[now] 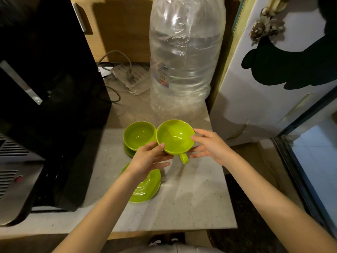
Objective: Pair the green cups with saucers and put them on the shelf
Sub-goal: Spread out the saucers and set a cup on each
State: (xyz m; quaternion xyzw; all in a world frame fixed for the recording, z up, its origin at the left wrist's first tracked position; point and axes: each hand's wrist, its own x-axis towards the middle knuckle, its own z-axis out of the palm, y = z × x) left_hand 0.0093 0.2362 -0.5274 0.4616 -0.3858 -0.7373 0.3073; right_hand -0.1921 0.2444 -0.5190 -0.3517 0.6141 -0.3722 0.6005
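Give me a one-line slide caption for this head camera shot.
Both hands hold a green cup above the counter, beside a second cup on its saucer and a spare saucer.

A: What do the hands hold?
B: Left hand and right hand grip one green cup above the counter.
A: And elsewhere?
B: A second cup sits on its saucer; a bare saucer lies nearer.
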